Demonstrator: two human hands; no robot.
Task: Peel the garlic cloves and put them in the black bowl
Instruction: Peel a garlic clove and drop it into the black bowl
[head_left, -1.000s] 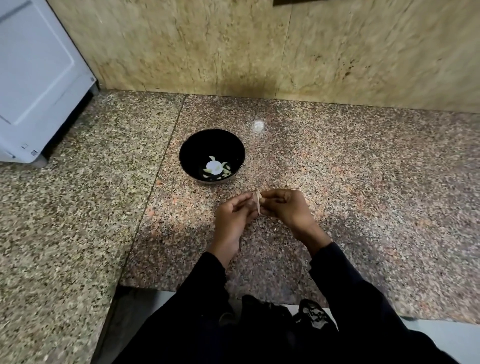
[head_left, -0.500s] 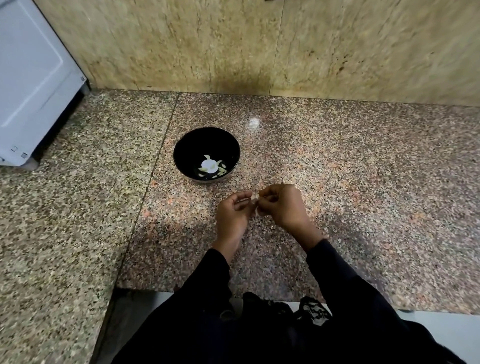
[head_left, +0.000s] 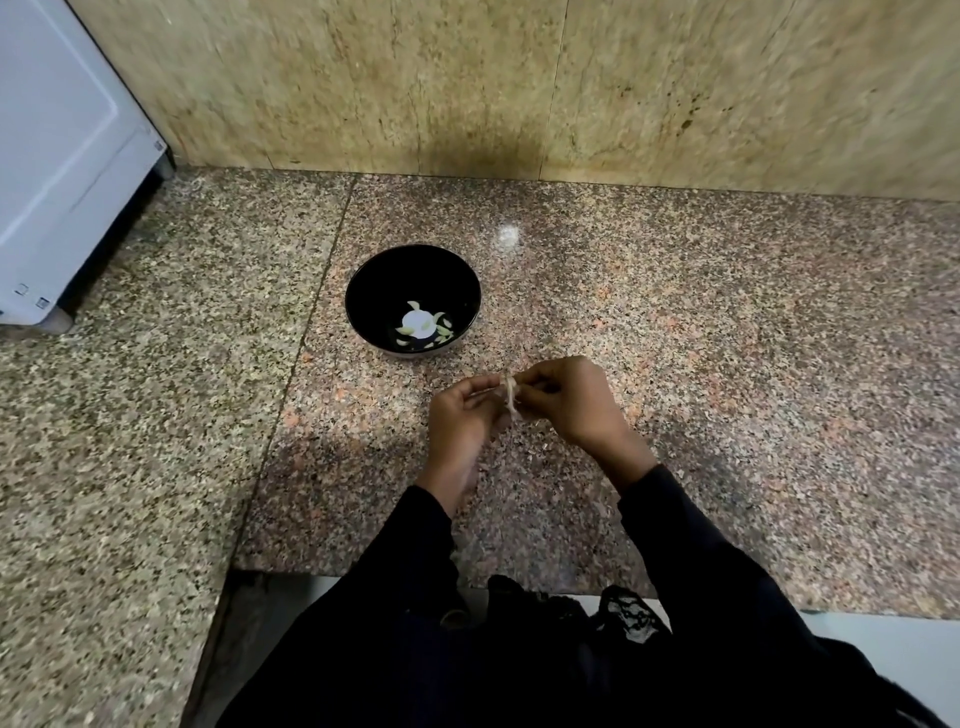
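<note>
Between the two hands, above the granite counter (head_left: 727, 364): one garlic clove (head_left: 511, 396), pale, with a thin strip of papery skin hanging down from it. Pinched from the left by the curled fingers and thumb of the left hand (head_left: 462, 415). Pinched from the right by the fingertips of the right hand (head_left: 563, 397), also curled tightly around it. Both hands touching at the clove, raised a little over the stone, knuckles up. Hard to tell how much skin remains on the clove, too small and partly hidden by the fingers.

Just beyond the hands, a little to the left: the black bowl (head_left: 374, 291), standing upright on the counter, near the hands but not touching them. Inside at the bottom, several peeled cloves (head_left: 441, 325), pale green-white, scattered around a bright white spot of reflected light.

Below the hands: dark long sleeves (head_left: 691, 545) down to the wrists, and dark clothing at the bottom edge.

Further out: a seam line (head_left: 311, 322) in the granite left of the bowl. Behind the counter, a beige stone wall (head_left: 519, 88) with a dark stain above the bowl. At the far left, a white appliance (head_left: 57, 156) standing on the counter against the wall.
</note>
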